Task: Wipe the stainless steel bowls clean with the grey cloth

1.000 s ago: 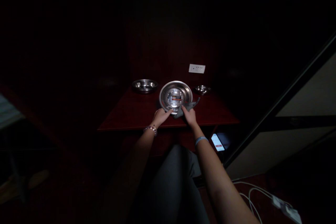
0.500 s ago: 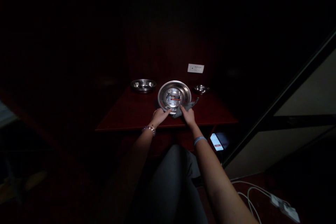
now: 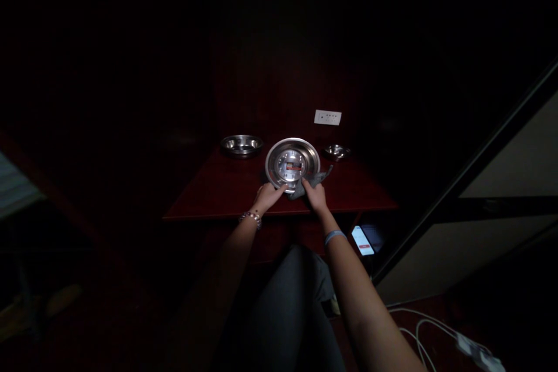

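Observation:
A round steel basin [image 3: 312, 157] with a label on its inner bottom is tilted up toward me over the dark red table. My left hand [image 3: 267, 196] grips its lower left rim, thumb on the inside. At the lower right rim my right hand [image 3: 315, 195] is closed on a grey cloth [image 3: 306, 187], pressing it against the basin. The cloth's loose end sticks out to the right. The fingers behind the rim are hidden.
On the table [image 3: 209, 197] stand a wide steel bowl [image 3: 241, 145] at the back left and a smaller one [image 3: 336, 152] at the back right. A wall socket [image 3: 328, 117] is behind. A lit phone [image 3: 362, 240] and a power strip [image 3: 478, 352] are lower right.
The whole view has shifted slightly, so things appear a little lower and further right. Both hands keep their hold on the basin and cloth.

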A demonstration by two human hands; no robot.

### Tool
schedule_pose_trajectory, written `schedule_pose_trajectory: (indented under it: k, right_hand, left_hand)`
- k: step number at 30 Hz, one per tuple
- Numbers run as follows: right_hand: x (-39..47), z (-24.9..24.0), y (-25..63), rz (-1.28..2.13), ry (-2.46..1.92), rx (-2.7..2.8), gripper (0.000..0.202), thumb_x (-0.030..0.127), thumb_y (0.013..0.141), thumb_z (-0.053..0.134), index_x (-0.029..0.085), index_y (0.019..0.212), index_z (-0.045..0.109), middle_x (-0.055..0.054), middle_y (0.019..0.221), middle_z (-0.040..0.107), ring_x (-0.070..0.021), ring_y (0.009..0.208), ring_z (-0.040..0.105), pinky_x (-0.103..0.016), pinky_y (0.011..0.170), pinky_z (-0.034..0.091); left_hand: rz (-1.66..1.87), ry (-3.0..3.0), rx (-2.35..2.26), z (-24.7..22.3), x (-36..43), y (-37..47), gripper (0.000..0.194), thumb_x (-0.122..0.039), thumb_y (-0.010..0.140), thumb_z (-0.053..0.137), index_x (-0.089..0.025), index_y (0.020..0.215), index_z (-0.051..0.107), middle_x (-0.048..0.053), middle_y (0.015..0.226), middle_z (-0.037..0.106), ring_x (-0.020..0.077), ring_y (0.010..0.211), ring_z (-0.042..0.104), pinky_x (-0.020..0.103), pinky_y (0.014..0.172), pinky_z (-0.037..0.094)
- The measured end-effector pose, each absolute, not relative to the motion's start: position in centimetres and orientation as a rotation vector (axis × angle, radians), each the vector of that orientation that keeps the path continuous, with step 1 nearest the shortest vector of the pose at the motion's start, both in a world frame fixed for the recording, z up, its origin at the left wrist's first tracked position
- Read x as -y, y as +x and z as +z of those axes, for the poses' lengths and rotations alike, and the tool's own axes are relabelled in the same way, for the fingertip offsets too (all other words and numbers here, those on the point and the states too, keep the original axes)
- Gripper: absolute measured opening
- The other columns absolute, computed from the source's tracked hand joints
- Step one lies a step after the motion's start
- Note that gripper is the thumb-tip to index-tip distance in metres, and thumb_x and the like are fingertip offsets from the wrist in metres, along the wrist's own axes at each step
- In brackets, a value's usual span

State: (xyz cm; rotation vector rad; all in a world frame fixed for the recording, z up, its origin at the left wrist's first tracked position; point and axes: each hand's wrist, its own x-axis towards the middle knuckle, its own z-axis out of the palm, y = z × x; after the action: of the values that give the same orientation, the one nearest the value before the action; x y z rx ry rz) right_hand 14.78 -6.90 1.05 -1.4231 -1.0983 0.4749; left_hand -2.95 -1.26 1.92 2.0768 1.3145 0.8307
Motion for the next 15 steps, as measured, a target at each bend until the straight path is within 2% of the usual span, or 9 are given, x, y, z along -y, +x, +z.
schedule_pose_trajectory:
  k: [9,15]
  right_hand:
    - [6.97,0.94,14.75,0.481,-1.433,1.086,0.043,0.048,0.086,0.061,0.012,0.106,0.075,-0.012,0.109,0.077,-0.0238,0.107,0.071,-0.030,0.096,0.051]
    - [6.72,0.68,14.89,0.460,-1.410,1.089,0.044,0.048,0.086,0.061,0.013,0.109,0.074,-0.012,0.113,0.076,-0.0248,0.112,0.069,-0.033,0.099,0.050]
  left_hand:
    - [0.824,2.084,-1.322,2.18,1.59,-2.97,0.040,-0.045,0.092,0.057,-0.022,0.120,0.073,0.007,0.126,0.072,0.0245,0.124,0.063,0.026,0.099,0.046]
    - [0.845,2.065,-1.298,1.79,1.26,-2.99,0.043,-0.048,0.091,0.057,-0.020,0.119,0.073,0.009,0.126,0.072,0.0245,0.124,0.063,0.027,0.100,0.046]
